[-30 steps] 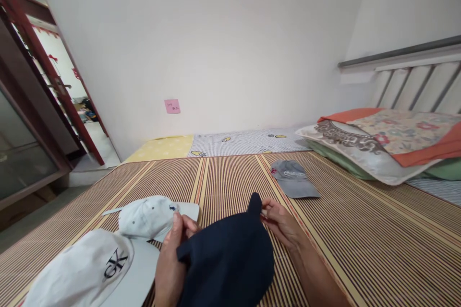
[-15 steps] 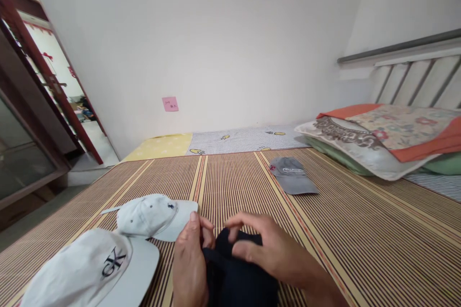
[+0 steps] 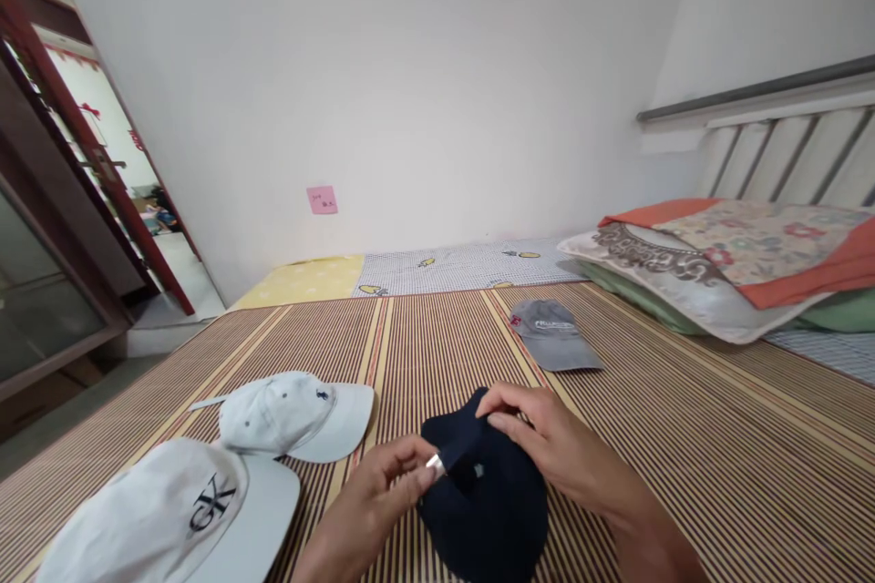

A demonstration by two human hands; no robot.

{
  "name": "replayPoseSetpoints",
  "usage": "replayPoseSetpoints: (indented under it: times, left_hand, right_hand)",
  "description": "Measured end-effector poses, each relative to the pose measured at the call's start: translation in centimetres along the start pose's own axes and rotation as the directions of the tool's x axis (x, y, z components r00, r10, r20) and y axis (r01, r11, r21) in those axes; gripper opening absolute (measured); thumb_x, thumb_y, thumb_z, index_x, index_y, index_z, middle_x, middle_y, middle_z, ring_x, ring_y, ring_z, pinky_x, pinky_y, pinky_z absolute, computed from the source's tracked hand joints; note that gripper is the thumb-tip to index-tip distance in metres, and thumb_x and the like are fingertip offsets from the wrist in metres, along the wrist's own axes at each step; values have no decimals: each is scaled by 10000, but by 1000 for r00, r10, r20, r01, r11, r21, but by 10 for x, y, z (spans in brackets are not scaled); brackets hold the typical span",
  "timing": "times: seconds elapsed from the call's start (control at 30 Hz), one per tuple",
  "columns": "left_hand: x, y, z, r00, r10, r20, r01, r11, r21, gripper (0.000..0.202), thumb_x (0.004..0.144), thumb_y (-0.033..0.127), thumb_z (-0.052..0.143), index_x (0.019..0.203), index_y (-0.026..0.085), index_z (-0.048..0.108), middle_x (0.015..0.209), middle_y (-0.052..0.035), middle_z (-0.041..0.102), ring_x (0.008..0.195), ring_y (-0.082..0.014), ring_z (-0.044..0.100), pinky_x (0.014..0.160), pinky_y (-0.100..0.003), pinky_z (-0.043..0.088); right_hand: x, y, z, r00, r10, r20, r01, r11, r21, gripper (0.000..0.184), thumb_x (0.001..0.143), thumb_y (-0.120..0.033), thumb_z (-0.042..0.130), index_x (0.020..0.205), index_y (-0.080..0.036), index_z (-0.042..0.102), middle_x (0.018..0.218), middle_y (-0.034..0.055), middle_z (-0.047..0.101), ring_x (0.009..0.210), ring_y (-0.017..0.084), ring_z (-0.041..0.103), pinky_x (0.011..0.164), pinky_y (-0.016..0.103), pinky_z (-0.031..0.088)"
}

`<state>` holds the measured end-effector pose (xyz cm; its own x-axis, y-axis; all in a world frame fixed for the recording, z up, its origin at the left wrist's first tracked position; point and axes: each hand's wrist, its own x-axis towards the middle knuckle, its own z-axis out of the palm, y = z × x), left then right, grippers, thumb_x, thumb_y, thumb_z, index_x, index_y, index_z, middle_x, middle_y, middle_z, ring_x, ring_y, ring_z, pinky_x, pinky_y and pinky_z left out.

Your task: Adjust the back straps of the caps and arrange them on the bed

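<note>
A navy blue cap (image 3: 488, 496) lies on the striped bamboo mat (image 3: 684, 455) right in front of me. My left hand (image 3: 379, 496) pinches the cap's back strap at its small metal buckle (image 3: 436, 465). My right hand (image 3: 547, 446) grips the cap's far edge with closed fingers. Both hands hold the cap low over the mat.
Two white caps lie at the left, a small one (image 3: 293, 414) and a larger one with a black logo (image 3: 170, 519). A grey cap (image 3: 552, 335) lies farther off. Pillows (image 3: 717, 269) are stacked at the right by a headboard. An open doorway (image 3: 102, 191) is at the left.
The navy cap was turned and lowered onto the mat. My left hand moved from its left edge to the strap buckle, and my right hand shifted to the far edge.
</note>
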<state>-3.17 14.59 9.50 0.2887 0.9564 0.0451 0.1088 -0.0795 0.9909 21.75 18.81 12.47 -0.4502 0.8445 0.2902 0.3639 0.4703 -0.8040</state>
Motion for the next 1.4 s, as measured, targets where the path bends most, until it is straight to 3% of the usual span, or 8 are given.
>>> replayPoseSetpoints:
  times: [0.2,0.4,0.63,0.73,0.83,1.07,1.3,1.4]
  left_hand:
    - [4,-2,6,999,19,35,-15,996,-88,258,867,445,730,866,187,745,818,-35,635,792,-194,545,744,-274,407]
    - [13,-11,21,990,-70,-125,41,975,-219,365,799,534,798,833,193,671,710,38,534,646,-126,408,599,-222,311]
    - [15,-14,24,974,-117,-192,28,910,-413,423,782,538,839,807,196,592,675,56,537,597,-98,416,566,-202,320]
    - [15,-12,27,971,-105,-214,7,910,-415,389,809,513,829,811,191,611,712,43,562,635,-104,455,592,-202,360]
    - [14,-10,29,972,-48,-230,-50,913,-405,340,844,486,804,820,188,641,766,20,602,706,-126,515,642,-212,406]
    - [7,-6,24,994,44,-97,-79,919,-387,255,830,348,799,1052,227,763,962,-38,718,855,-191,615,843,-281,482]
    - [9,-7,25,997,32,-76,-63,890,-452,217,859,384,800,993,216,769,835,-9,682,751,-137,578,730,-214,461]
    - [10,-6,26,997,4,-80,-41,883,-467,229,815,385,847,898,193,752,851,-17,696,779,-140,599,732,-206,472]
  right_hand:
    - [8,15,6,997,-29,-72,23,997,-78,203,984,-171,512,904,-241,685,904,7,731,875,196,666,811,316,451]
    - [13,13,21,992,-50,-115,29,984,-175,201,961,-109,537,882,-235,673,906,7,707,878,192,646,805,325,434]
    - [9,-9,23,969,-34,-245,1,991,-133,131,950,-130,581,972,-235,656,966,10,682,887,180,630,827,325,459]
    - [3,-24,28,994,-15,-105,8,997,-71,223,901,-156,676,1090,-274,688,985,-19,683,724,140,570,710,291,447]
    - [0,-32,34,1000,-13,14,14,1000,-25,398,824,-51,706,1129,-307,711,1074,-35,708,833,139,610,762,274,446]
    - [-1,-29,25,999,-29,13,29,999,28,351,931,-97,663,1171,-344,730,967,-58,715,894,138,639,822,277,445]
    - [-1,-31,23,991,-119,61,114,991,70,351,1016,-161,590,1287,-363,686,1124,-37,730,1057,147,660,947,297,464]
    - [-1,-33,25,989,-134,66,131,990,49,385,972,-115,606,1263,-351,696,1117,-36,726,1040,148,659,911,293,478]
